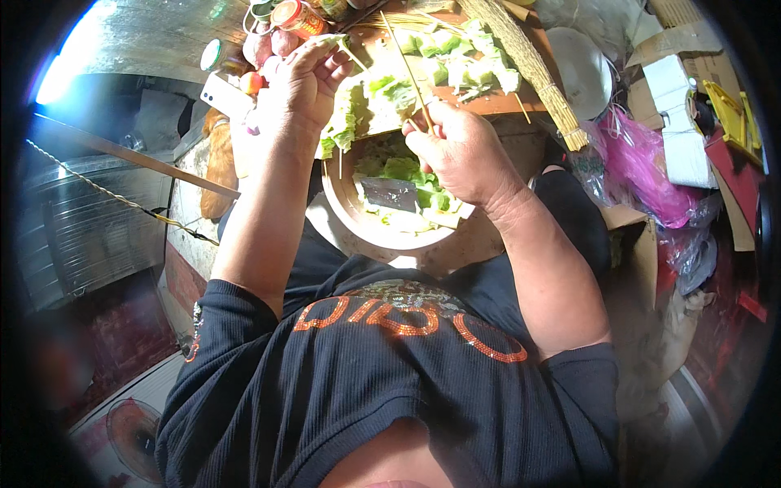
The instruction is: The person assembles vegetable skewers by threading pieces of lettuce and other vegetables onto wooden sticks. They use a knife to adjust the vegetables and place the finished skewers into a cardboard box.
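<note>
My left hand (pixel 308 82) is raised at the upper left of the basin. It pinches a small pale green leaf piece (pixel 343 41) between thumb and fingers, with a thin stick end beside it. Closed around thin wooden skewers (pixel 407 64), my right hand (pixel 460 149) is over the basin's right side; the longest skewer points up and away. Below both hands stands a round basin (pixel 341 222) with lettuce-like leaves (pixel 436 195) and a dark cleaver-like blade (pixel 390 194). Cut leaves (pixel 390 94) lie on the board edge between my hands.
More cut greens (pixel 467 61) lie on the wooden board (pixel 537 36), beside a bundle of thin sticks (pixel 528 67). Jars (pixel 299 18), onions (pixel 258 49) and a phone (pixel 226 96) sit at upper left. An orange-furred animal (pixel 219 165) is left; pink plastic bags (pixel 647 161) are right.
</note>
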Available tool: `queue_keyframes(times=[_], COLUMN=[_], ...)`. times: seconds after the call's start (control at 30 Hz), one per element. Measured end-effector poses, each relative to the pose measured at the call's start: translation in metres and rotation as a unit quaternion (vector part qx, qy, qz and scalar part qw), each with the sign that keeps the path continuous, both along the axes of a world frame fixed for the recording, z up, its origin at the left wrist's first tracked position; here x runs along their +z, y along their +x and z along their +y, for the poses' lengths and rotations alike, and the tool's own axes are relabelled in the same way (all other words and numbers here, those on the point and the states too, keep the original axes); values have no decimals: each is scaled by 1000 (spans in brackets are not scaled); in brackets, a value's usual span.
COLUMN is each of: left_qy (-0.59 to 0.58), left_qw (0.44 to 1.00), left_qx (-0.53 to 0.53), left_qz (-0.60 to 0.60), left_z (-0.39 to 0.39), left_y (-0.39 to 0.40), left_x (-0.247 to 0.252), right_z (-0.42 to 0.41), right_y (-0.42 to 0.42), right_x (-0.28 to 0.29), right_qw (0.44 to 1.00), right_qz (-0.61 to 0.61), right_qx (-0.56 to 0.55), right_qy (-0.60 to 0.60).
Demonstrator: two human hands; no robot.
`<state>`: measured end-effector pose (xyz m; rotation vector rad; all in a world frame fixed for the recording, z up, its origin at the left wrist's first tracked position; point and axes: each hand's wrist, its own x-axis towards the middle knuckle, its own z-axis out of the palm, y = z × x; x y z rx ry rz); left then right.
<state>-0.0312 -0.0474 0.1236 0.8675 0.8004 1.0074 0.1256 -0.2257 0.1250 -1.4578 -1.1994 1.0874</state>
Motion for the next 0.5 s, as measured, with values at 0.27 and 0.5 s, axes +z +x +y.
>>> queue_keyframes(times=[0.27,0.5], left_qy=[9,-29], left_qw=[999,998], left_qx=[33,52], left_qz=[15,-17], left_z=[2,3], left_y=[-2,-4], left_x=[2,-2], right_z=[1,1], right_y=[-3,-1], right_x=[-1,-2], right_qw=[1000,1000], right_qz=[2,6], right_qx=[16,-3], right_qy=[8,9])
